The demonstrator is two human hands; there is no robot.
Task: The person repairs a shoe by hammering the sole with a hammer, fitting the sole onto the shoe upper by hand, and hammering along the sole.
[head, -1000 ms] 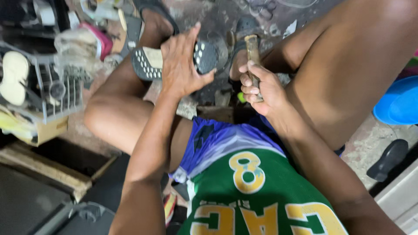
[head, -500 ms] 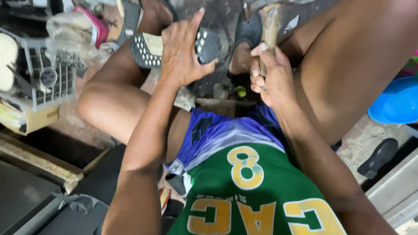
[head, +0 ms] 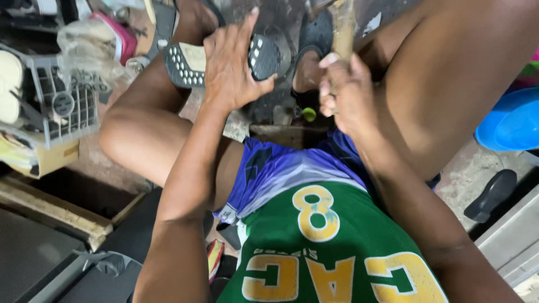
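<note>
My left hand (head: 231,63) presses flat on an upturned shoe (head: 185,62) with a black studded sole, holding it down between my knees. My right hand (head: 343,92) is closed around the wooden handle of a hammer (head: 342,31), raised at the top of the view; the hammer's head is cut off by the frame edge. A dark stone or metal block (head: 264,109) lies under the shoe. My bare legs flank both hands, and a green and purple jersey fills the lower middle.
A grey plastic crate (head: 62,106) with shoe parts and bags stands at the left. A blue plastic basin (head: 514,120) sits at the right, with a black shoe sole (head: 491,195) on the floor near it. Wooden planks (head: 50,205) lie lower left.
My right hand has lifted the hammer up and slightly right, from low beside the shoe to high near the top edge. My left hand stays pressed on the shoe.
</note>
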